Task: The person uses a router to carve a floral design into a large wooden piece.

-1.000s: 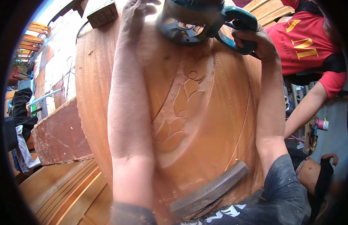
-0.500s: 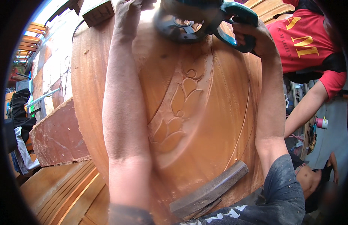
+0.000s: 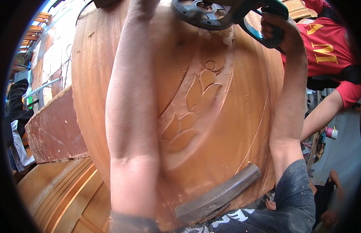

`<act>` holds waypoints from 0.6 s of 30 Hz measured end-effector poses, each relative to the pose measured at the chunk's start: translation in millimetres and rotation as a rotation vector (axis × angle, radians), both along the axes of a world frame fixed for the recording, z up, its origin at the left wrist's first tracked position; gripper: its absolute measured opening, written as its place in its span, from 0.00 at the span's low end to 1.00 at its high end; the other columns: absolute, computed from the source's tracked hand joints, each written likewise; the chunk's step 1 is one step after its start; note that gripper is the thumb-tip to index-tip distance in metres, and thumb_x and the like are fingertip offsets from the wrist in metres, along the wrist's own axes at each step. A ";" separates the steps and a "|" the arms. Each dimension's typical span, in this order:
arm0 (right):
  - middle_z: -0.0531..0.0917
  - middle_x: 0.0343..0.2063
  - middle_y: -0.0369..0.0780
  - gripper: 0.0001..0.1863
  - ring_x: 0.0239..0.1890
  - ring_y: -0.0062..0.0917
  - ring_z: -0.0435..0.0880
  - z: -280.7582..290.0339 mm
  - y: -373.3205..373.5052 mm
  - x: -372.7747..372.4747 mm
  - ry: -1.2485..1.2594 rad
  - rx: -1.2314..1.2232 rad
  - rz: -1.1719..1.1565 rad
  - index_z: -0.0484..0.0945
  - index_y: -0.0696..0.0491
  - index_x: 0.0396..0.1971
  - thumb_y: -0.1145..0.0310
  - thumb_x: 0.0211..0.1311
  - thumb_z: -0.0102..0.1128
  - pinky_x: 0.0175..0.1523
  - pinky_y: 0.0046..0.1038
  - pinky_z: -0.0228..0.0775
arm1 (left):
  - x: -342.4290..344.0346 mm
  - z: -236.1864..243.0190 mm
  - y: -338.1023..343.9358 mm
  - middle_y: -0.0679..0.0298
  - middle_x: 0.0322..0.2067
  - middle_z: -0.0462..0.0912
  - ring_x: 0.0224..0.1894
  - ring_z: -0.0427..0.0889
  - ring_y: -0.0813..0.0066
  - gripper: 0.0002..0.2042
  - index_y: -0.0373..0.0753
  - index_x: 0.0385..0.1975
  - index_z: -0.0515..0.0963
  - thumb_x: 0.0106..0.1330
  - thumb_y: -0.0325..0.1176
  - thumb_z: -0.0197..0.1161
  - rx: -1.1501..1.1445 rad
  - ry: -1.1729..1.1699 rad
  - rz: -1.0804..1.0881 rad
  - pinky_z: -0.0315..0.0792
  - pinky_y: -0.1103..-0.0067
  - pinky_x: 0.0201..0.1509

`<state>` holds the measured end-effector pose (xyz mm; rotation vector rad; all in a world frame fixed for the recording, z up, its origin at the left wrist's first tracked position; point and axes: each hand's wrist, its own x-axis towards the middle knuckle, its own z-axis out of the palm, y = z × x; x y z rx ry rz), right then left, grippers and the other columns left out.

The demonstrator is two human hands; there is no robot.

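Note:
My right hand point(image 3: 283, 33) is closed round the teal loop handle of a wood router point(image 3: 228, 15), at the top edge of the view. The router's round black base stands over the far end of a carved strip. Of my left hand point(image 3: 143, 5) only the part near the wrist shows, left of the router; its fingers are cut off by the top edge. Below both arms lies a large curved wooden panel point(image 3: 246, 112). Raised tulip-like flowers point(image 3: 182, 134) run along a lowered band in it, with a thin curved line to their right.
A dark, worn bar-like block point(image 3: 217, 194) rests on the panel's near edge against my shirt. A reddish-brown board point(image 3: 56, 130) and stacked panelled wood point(image 3: 67, 198) lie to the left. A person in a red shirt point(image 3: 324, 50) is at the far right, an arm reaching down.
The router and my right hand have shifted up and to the right in view. My left hand has moved farther out past the top edge. The panel appears slightly shifted too.

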<state>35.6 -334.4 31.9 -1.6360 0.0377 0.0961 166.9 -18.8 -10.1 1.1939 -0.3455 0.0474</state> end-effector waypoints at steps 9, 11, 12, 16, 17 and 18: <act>0.74 0.23 0.32 0.21 0.21 0.14 0.70 -6.6 -4.0 -3.5 0.013 0.028 0.076 0.77 0.58 0.56 0.71 0.63 0.64 0.31 0.20 0.65 | -0.9 -3.0 -9.2 0.68 0.41 0.86 0.36 0.80 0.82 0.19 0.36 0.54 0.82 0.78 0.45 0.59 0.028 -0.016 0.025 0.74 0.82 0.40; 0.74 0.23 0.31 0.22 0.21 0.14 0.70 -6.2 -10.0 -2.6 0.023 0.040 0.131 0.77 0.58 0.57 0.71 0.63 0.64 0.31 0.20 0.64 | -0.9 -2.1 -12.5 0.68 0.41 0.86 0.37 0.80 0.82 0.19 0.35 0.55 0.82 0.78 0.45 0.59 0.027 -0.022 0.026 0.74 0.81 0.40; 0.74 0.23 0.31 0.23 0.21 0.13 0.70 -5.1 -5.8 -2.5 0.007 0.065 0.136 0.77 0.59 0.57 0.71 0.63 0.64 0.30 0.19 0.64 | 0.7 0.2 -10.5 0.68 0.41 0.86 0.37 0.80 0.82 0.19 0.35 0.55 0.82 0.78 0.45 0.59 0.034 -0.026 0.031 0.74 0.81 0.40; 0.75 0.23 0.30 0.23 0.20 0.12 0.70 -6.2 -3.9 -1.3 -0.029 0.018 0.126 0.77 0.58 0.57 0.71 0.62 0.64 0.29 0.19 0.64 | 4.8 -3.5 -12.6 0.67 0.45 0.86 0.39 0.80 0.81 0.19 0.35 0.57 0.81 0.78 0.44 0.58 0.024 -0.037 0.035 0.74 0.80 0.42; 0.75 0.23 0.31 0.23 0.21 0.12 0.71 -6.3 -2.3 -1.3 -0.038 0.000 0.129 0.77 0.58 0.57 0.70 0.62 0.65 0.29 0.19 0.64 | 7.3 -5.0 -11.0 0.66 0.45 0.86 0.39 0.80 0.80 0.19 0.35 0.57 0.81 0.78 0.44 0.58 0.038 -0.035 0.030 0.74 0.80 0.42; 0.75 0.23 0.31 0.23 0.21 0.12 0.71 -5.4 -0.6 -1.2 -0.047 -0.018 0.134 0.78 0.59 0.57 0.69 0.62 0.65 0.29 0.19 0.64 | 9.9 -6.3 -9.1 0.66 0.45 0.86 0.39 0.80 0.80 0.19 0.35 0.57 0.81 0.78 0.44 0.58 0.053 -0.033 0.027 0.74 0.80 0.42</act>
